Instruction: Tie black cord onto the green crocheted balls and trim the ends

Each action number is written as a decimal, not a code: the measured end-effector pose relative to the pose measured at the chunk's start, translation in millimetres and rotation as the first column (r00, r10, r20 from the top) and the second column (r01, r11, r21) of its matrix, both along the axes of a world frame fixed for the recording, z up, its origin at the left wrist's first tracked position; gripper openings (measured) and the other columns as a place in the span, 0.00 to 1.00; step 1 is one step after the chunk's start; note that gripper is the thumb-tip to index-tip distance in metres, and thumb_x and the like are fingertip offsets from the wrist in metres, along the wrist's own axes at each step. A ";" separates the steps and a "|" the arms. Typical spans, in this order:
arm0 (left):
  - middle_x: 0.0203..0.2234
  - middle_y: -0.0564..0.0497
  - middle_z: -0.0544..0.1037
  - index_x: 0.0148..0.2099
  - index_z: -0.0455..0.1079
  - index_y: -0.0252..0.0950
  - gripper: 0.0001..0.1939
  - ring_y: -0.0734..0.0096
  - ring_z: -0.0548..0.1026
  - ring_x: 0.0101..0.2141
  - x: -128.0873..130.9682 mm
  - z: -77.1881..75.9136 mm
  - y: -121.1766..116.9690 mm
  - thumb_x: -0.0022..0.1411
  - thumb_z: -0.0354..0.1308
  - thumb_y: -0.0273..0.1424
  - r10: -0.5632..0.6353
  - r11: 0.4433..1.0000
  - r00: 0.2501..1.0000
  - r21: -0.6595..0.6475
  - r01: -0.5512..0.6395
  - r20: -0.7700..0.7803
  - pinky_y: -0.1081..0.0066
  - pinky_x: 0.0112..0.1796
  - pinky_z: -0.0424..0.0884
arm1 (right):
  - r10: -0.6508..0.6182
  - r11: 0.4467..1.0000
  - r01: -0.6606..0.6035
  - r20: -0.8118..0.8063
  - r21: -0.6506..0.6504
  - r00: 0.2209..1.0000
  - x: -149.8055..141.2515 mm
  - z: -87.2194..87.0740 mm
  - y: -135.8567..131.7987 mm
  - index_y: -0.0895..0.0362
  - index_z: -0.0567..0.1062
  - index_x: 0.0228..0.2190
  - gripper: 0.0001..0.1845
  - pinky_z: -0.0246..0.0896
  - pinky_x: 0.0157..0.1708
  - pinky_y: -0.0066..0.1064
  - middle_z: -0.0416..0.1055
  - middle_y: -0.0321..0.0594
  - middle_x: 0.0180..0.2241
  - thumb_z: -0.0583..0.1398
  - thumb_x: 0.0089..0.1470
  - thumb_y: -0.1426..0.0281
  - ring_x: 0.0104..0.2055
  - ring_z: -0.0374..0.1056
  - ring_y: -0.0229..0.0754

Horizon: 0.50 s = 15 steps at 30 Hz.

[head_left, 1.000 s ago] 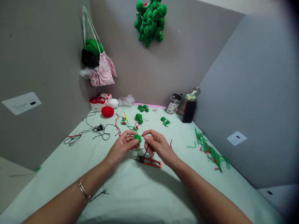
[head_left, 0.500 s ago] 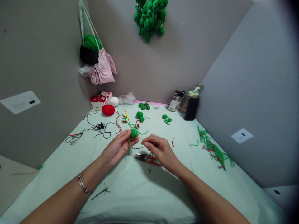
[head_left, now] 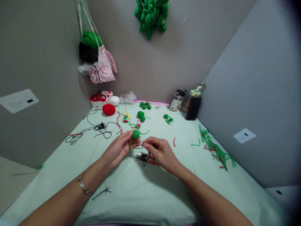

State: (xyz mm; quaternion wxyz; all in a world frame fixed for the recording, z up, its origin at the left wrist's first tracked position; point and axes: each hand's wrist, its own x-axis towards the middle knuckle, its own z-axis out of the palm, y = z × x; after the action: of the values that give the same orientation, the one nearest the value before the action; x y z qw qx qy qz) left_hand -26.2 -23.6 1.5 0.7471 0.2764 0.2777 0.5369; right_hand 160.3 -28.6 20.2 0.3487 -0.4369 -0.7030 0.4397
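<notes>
A small green crocheted ball [head_left: 135,134] sits pinched between the thumb and fingers of my left hand [head_left: 117,148], a green yarn tail hanging below it. Just to its right, my right hand [head_left: 161,152] is closed in a fingertip pinch on a thin needle [head_left: 141,142] whose tip points at the ball. Whether the tip touches the ball is too small to tell. Black thread hangs beneath the right fingers. Under that hand lies a pair of thread snips [head_left: 152,160] with red handles, partly covered. Green and red crocheted pieces [head_left: 138,126] rest just beyond the ball.
Tangled black thread [head_left: 101,126] and a red yarn ball [head_left: 108,109] lie at left, near a yellow-handled crochet hook [head_left: 127,114]. More green pieces [head_left: 141,115] lie farther back. Yarn scraps [head_left: 217,150] line the right edge. A phone [head_left: 193,108] leans beside a pen cup [head_left: 176,101].
My right hand has drawn slightly closer to the ball with the needle. The black thread below it has shifted left over the snips. The camera view has moved a little.
</notes>
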 end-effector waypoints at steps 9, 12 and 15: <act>0.31 0.54 0.77 0.39 0.70 0.35 0.13 0.74 0.77 0.34 2.8 6.6 -6.1 0.55 0.70 0.32 0.021 0.997 0.984 0.074 -0.008 -0.175 0.70 0.44 0.73 | -0.006 0.999 0.003 -0.072 -0.052 0.997 -0.3 1.1 0.5 0.59 0.76 0.29 0.13 0.48 0.23 0.27 0.60 0.32 0.20 0.60 0.56 0.61 0.23 0.53 0.33; 0.29 0.54 0.77 0.39 0.70 0.35 0.15 0.72 0.76 0.33 4.5 9.9 -8.9 0.53 0.71 0.33 0.011 0.990 0.963 0.136 0.026 -0.268 0.69 0.42 0.71 | 0.000 0.996 -0.011 -0.123 -0.084 0.992 -0.8 2.0 1.4 0.59 0.76 0.27 0.13 0.46 0.22 0.26 0.59 0.32 0.20 0.62 0.55 0.61 0.21 0.51 0.32; 0.29 0.54 0.76 0.39 0.70 0.35 0.15 0.72 0.75 0.32 4.7 10.5 -9.8 0.53 0.71 0.33 0.059 0.978 0.945 0.207 0.009 -0.320 0.69 0.40 0.69 | -0.014 0.990 -0.008 -0.153 -0.143 0.988 -1.7 3.9 2.4 0.58 0.74 0.26 0.14 0.46 0.19 0.25 0.58 0.31 0.19 0.63 0.53 0.60 0.20 0.49 0.31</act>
State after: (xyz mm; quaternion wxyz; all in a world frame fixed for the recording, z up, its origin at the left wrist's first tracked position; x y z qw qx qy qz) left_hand -21.5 -33.5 12.0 0.6517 0.4331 0.3435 0.5193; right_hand 158.6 -26.2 24.1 0.3703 -0.4267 -0.6401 0.5206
